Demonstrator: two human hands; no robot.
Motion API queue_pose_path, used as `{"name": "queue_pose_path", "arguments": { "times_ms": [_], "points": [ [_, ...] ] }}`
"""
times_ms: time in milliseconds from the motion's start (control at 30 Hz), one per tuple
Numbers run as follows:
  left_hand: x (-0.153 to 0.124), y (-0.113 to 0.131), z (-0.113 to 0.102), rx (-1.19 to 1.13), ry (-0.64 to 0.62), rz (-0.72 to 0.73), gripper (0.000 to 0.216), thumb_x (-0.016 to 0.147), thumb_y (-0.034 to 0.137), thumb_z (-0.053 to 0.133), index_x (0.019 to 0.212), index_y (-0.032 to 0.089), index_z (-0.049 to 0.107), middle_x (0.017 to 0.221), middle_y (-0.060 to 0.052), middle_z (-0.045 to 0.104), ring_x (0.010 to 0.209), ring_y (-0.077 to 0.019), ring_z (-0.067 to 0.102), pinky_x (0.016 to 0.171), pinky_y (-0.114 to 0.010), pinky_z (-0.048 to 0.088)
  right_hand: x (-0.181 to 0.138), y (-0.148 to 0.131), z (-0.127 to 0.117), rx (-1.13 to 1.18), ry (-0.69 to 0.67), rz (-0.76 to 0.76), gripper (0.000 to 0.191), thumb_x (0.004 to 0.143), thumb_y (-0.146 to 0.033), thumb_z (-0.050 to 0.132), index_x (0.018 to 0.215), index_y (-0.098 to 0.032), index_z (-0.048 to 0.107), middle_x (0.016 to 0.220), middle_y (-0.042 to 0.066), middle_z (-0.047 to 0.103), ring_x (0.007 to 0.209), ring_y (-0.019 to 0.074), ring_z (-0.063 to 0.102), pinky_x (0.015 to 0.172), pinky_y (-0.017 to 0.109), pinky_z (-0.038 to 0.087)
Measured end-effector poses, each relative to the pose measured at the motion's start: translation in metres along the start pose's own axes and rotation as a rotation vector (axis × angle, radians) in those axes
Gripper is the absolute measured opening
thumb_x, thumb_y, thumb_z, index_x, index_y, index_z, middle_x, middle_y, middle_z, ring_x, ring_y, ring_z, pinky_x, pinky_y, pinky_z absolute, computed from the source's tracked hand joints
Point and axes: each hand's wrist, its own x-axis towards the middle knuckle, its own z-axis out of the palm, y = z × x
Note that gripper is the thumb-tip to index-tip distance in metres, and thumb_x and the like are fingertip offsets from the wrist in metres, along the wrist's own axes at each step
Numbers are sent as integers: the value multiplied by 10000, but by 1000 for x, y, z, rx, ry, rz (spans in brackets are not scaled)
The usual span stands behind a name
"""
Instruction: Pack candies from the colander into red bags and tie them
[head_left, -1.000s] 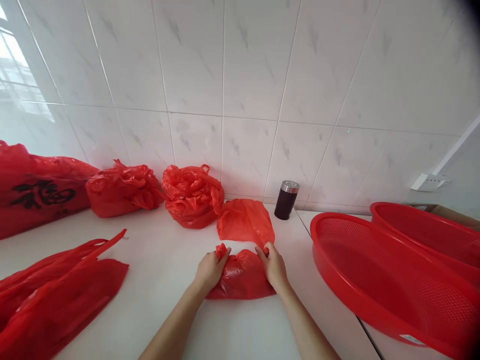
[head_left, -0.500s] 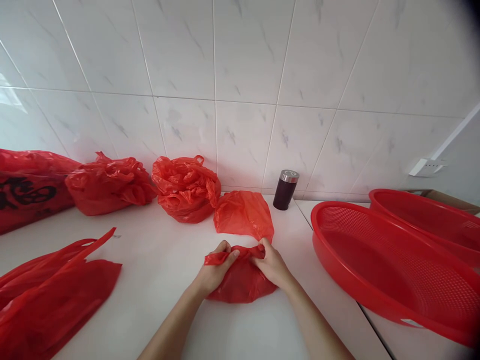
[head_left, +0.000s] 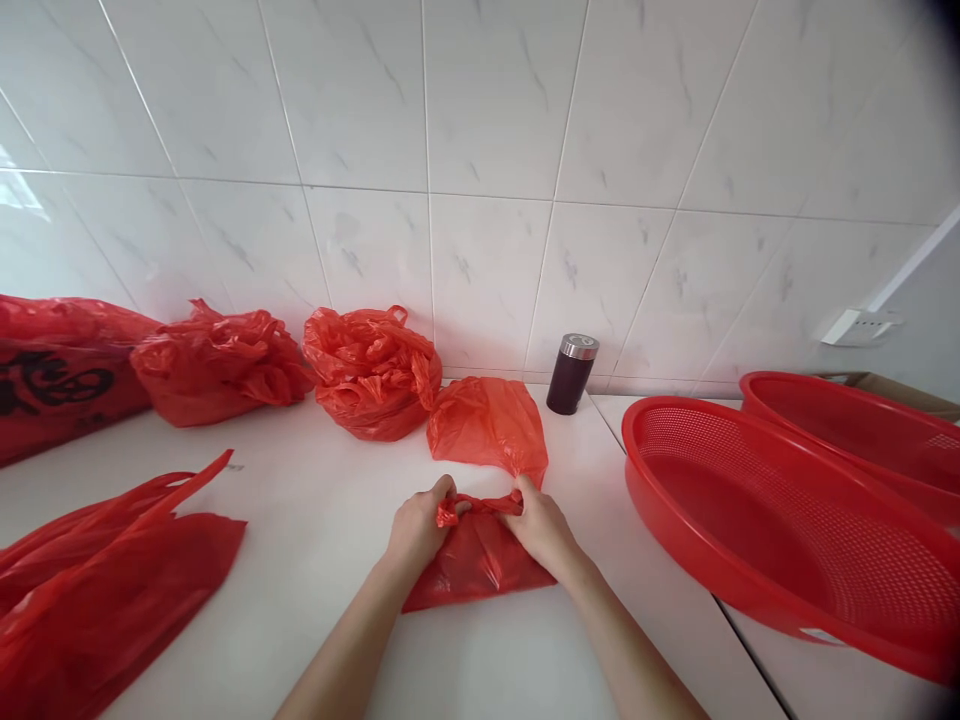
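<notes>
Both left hand + right hand grip red bag | basket rim near | flat bags well apart

White marble-veined wall tiles behind white counter.

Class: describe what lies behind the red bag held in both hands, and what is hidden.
Left hand and right hand pinch the held bag. Behind it lies a flatter red bag, then a dark jar by the wall. Whatever the held bag contains is covered.
</notes>
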Motion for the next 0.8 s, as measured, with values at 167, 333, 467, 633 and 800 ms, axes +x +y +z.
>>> {"name": "queue_pose_path", "arguments": {
  "times_ms": [167, 333, 467, 633, 800],
  "points": [
    [2, -2, 2, 28, 55, 34, 177, 860, 364, 474, 766, 237, 396, 711, 14, 569, 643, -171, 500, 596, -271, 287, 4, 3, 7, -187, 55, -15, 237, 788, -355, 584, 942, -229, 455, 718, -15, 551, 636, 174, 535, 547, 250, 299],
    [4, -3, 3, -24, 93, 68, 181, 840, 362, 509, 755, 232, 416, 813, -4, 580, 801, -195, 512, 657, -273, 309, 2, 6, 6, -112, 72, -17, 269, 775, -390, 609, 888, -238, 417, 691, -33, 530, 619, 169, 509, 552, 250, 308],
    [3, -6, 0, -145, 91, 26, 270, 893, 439, 423, 725, 227, 411, 736, 7, 530, 712, -179, 473, 652, -278, 312, 0, 9, -1, 173, 116, -78, 384, 783, -512, 610, 750, -232, 348, 657, -56, 471, 608, 139, 460, 573, 237, 338],
    [1, -8, -7, -384, -11, 20, 398, 939, 528, 268, 683, 225, 302, 613, 43, 345, 580, -139, 335, 578, -264, 306, 1, 8, -3, 315, 365, -136, 459, 872, -571, 472, 672, -225, 248, 596, -67, 301, 542, 111, 311, 531, 231, 285],
    [0, -10, -14, -557, -92, -1, 401, 911, 539, 361, 677, 220, 294, 631, 51, 315, 572, -118, 302, 544, -250, 307, 4, 13, -12, 390, 495, -90, 427, 894, -564, 438, 684, -232, 273, 591, -67, 325, 517, 119, 398, 519, 236, 320]
  ]
}}
